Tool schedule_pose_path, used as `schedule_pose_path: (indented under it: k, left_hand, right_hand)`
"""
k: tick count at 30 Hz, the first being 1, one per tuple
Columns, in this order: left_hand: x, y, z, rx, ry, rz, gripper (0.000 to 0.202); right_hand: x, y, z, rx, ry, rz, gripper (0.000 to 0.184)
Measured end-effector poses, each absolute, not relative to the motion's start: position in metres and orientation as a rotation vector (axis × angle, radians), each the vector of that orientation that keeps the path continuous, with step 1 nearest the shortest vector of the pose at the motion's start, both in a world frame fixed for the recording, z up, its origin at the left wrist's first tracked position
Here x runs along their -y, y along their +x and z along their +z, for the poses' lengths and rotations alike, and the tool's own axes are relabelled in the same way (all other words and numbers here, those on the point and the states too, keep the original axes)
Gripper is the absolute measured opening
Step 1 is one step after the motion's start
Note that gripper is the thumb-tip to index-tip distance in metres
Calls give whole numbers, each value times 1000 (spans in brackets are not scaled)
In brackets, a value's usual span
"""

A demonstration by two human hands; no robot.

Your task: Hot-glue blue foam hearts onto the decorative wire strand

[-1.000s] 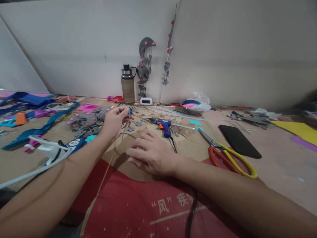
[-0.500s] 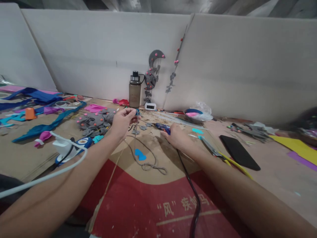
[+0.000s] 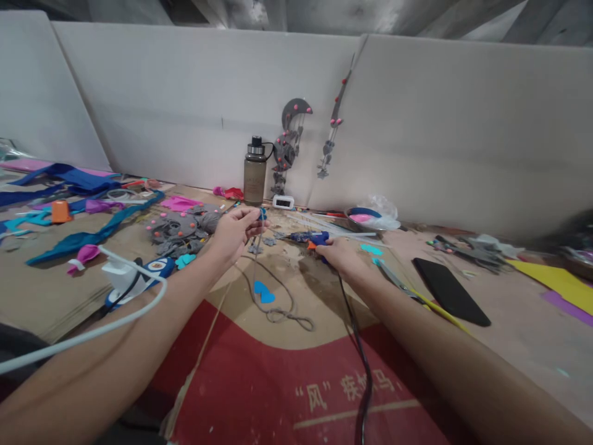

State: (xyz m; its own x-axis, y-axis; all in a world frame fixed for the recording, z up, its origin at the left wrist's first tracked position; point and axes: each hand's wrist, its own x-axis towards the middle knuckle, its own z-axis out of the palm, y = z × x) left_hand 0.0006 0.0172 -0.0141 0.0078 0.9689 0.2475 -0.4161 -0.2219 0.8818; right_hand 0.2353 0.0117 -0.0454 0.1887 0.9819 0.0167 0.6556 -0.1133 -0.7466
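My left hand [image 3: 236, 232] is raised above the cardboard, its fingers pinched on a thin grey cord [image 3: 278, 309] with a small blue piece at the top. The cord hangs down and coils on the cardboard next to a blue felt heart [image 3: 263, 292]. My right hand [image 3: 340, 254] is wrapped round the handle of a blue glue gun [image 3: 311, 238], whose nozzle points left toward the left hand. The gun's black cable [image 3: 359, 352] runs back toward me along my right arm.
Scissors with yellow and red handles [image 3: 417, 290] and a black phone [image 3: 450, 281] lie to the right. A brown bottle [image 3: 254, 173], a small white clock [image 3: 281, 201] and grey felt hangings [image 3: 290, 145] stand at the wall. Grey felt pieces [image 3: 183, 228] and blue strips [image 3: 92, 232] cover the left.
My right hand left the cardboard in front of me, reached forward and closed round the glue gun, lifting it slightly. The blue heart and coiled cord it covered now show. My view tilted up.
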Motion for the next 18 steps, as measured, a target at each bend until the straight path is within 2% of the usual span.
schedule_pose_path:
  k: [3, 7, 12, 16, 18]
  left_hand:
    - [-17, 1, -15, -768, 1092, 1498, 17]
    - [-16, 3, -17, -813, 1100, 1526, 19]
    - [-15, 6, -19, -827, 1098, 1527, 21]
    - [-15, 7, -21, -800, 1092, 1522, 24]
    - [-15, 6, -21, -781, 1098, 1524, 25]
  right_hand:
    - [-6, 225, -41, 1458, -1688, 749, 6]
    - [6, 209, -37, 1244, -1381, 821, 13]
    - [25, 196, -31, 1338, -1087, 805, 22]
    - [36, 190, -30, 1510, -957, 723, 20]
    - [38, 190, -33, 1627, -976, 568, 21]
